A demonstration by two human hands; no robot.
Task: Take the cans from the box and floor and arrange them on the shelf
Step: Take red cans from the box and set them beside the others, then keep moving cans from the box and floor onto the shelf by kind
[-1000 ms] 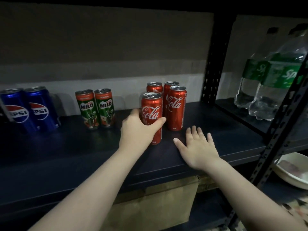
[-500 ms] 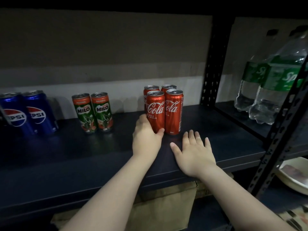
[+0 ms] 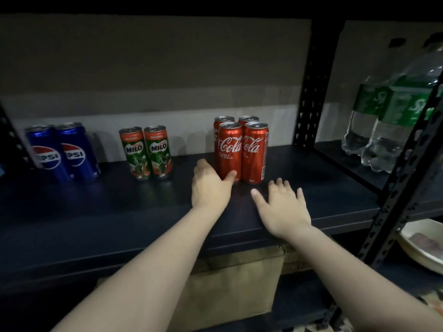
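Red Coca-Cola cans stand in a tight block on the dark shelf (image 3: 96, 212), two in front and two behind. My left hand (image 3: 211, 188) wraps low around the front-left Coca-Cola can (image 3: 230, 149), thumb across its base and fingers beside its left side. The front-right can (image 3: 255, 152) touches it. My right hand (image 3: 284, 208) lies flat on the shelf just in front of the cans, fingers spread, holding nothing. Two green Milo cans (image 3: 146, 153) and two blue Pepsi cans (image 3: 61, 153) stand further left.
A black perforated upright (image 3: 311, 92) bounds the bay on the right. Beyond it stand clear Sprite bottles (image 3: 383, 121). A cardboard box (image 3: 230, 291) sits under the shelf, and a pale bowl (image 3: 422, 245) is at the lower right.
My left hand pushed the front-left Coca-Cola can back until it stands next to the front-right one, then slid down to its base. My right hand stayed flat on the shelf.
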